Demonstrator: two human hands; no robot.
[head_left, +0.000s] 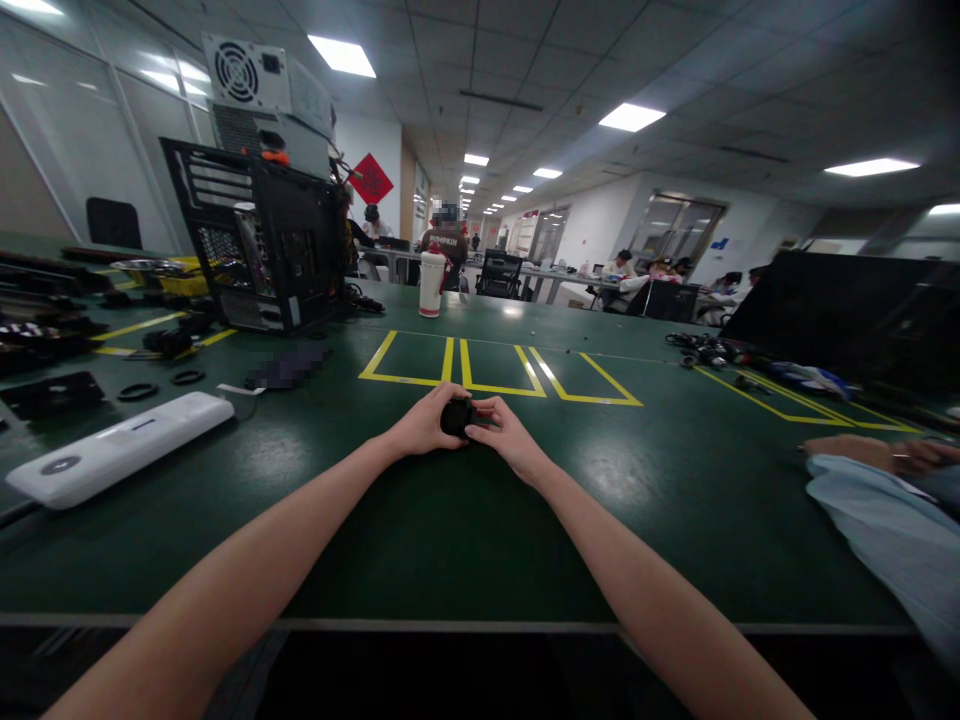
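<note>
Both of my hands meet over the middle of the green table (pixel 465 540), around a small round black object (pixel 455 416). My left hand (pixel 427 420) curls around its left side, thumb in front and fingers behind. From the right, my right hand (pixel 504 432) pinches its edge between thumb and fingertips. The object's exact kind does not show; it looks dark, round and short. Just beyond my hands lie yellow tape outlines (pixel 502 391) on the tabletop.
A black computer case (pixel 300 240) with a power supply (pixel 251 75) on top stands back left. Nearer lie a white elongated device (pixel 127 445) and black rings (pixel 137 392). A white bottle (pixel 430 285) stands at the back. At right are a co-worker's hand (pixel 851 450) and a black monitor (pixel 862 310).
</note>
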